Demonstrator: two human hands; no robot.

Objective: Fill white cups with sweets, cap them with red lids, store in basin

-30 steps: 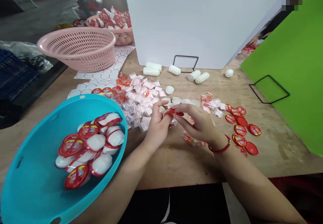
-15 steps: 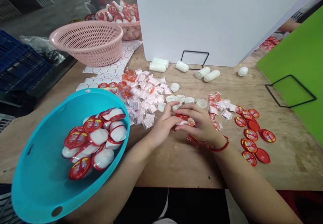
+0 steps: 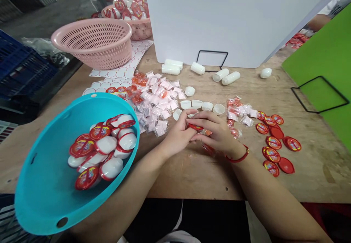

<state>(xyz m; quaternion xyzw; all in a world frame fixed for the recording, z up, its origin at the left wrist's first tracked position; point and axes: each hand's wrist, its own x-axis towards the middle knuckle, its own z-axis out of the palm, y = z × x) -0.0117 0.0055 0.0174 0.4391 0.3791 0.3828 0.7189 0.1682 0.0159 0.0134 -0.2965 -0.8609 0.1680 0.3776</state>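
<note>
Your left hand (image 3: 178, 136) and right hand (image 3: 215, 130) pinch a red lid (image 3: 195, 127) between curled fingers | lid is over the surface (image 3: 192, 181), nearer you than the white cups (image 3: 207, 106); its underside is hidden | sachets (image 3: 153, 98) left, blue bowl (image 3: 44, 184) beside your left forearm

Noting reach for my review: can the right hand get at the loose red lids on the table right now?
Probably yes: the red lids lie uncovered to the right of the right hand, nothing standing between. It would likely first leave the red-topped piece to the left hand.
</note>
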